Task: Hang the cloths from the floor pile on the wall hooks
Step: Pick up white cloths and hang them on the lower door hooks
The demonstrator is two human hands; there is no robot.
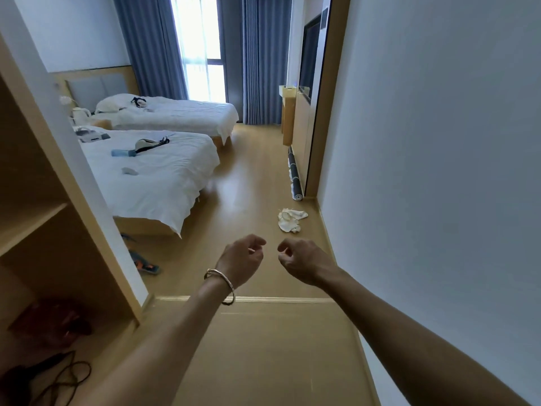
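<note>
A small pile of white cloths [290,219] lies crumpled on the wooden floor close to the right wall, a little beyond my hands. Both arms reach forward at mid-frame. My left hand [241,259], with a bracelet on its wrist, is loosely curled and holds nothing. My right hand [298,259] is also loosely curled and empty, just below the pile in the view. The two hands are close together but apart. No wall hooks are in view.
A plain white wall [439,171] runs along the right. A rolled mat [295,175] lies by the wall past the cloths. Two white beds [152,177] stand at the left. An open wooden shelf unit [44,230] is at my near left, with shoes [145,263] beside it.
</note>
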